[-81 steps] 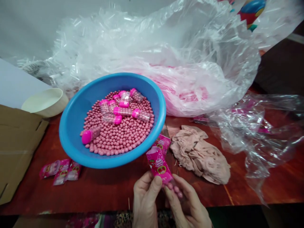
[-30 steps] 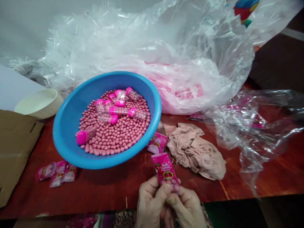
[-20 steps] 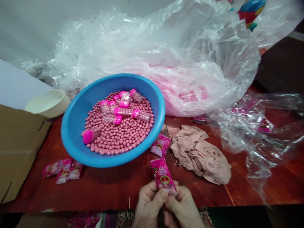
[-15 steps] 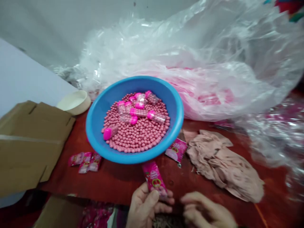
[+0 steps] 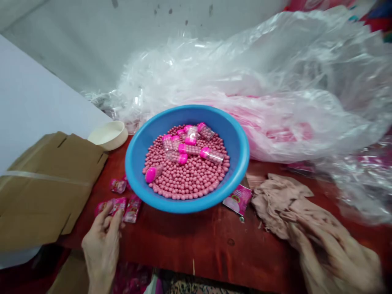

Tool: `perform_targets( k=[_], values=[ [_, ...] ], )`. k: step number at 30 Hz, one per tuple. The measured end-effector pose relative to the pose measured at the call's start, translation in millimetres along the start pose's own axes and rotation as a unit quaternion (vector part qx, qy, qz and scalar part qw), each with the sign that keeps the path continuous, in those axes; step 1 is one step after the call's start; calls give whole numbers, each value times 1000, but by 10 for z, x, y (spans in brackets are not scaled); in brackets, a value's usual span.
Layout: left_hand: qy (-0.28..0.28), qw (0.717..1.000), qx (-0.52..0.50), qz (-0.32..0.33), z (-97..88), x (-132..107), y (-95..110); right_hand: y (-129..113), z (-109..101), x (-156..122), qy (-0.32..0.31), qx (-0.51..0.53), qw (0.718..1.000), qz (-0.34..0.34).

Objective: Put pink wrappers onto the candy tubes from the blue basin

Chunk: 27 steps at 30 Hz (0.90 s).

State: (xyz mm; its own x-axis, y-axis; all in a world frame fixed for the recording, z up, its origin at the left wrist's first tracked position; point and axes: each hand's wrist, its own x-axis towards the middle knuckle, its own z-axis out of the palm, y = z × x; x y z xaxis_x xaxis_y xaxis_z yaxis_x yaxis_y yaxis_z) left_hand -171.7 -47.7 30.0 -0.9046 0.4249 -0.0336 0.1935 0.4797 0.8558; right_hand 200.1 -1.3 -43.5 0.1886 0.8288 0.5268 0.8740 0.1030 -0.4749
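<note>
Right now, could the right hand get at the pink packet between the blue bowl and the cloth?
Probably yes: the right hand is at the cloth, which lies beside the packet. The packet's near side looks uncovered, though the bowl hides its far edge.

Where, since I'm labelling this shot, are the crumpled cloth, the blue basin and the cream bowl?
Crumpled cloth point(image 5: 288, 201): head view, on its upper middle folds.
Blue basin point(image 5: 186, 206): head view, on its near rim.
Cream bowl point(image 5: 118, 141): head view, on its outer wall.

Dim light leaves glints on clear plastic point(image 5: 260, 69) and shadow beneath the basin point(image 5: 186, 206).
</note>
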Motion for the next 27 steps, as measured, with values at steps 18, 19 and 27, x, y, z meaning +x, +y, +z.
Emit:
perform_targets(
  k=[18, 19, 27],
  values=[
    [-523, 774, -16, 357, 1719, -2249, 441, 244, -136, 78, -6, -1, 1000, -4],
    [-522, 774, -26, 357, 1727, -2234, 415, 209, -147, 121, -3, -1, 1000, 2],
    [-502, 810, -48, 300, 1574, -1944, 411, -429, 65, 529, -67, 15, 995, -69]
  ],
)
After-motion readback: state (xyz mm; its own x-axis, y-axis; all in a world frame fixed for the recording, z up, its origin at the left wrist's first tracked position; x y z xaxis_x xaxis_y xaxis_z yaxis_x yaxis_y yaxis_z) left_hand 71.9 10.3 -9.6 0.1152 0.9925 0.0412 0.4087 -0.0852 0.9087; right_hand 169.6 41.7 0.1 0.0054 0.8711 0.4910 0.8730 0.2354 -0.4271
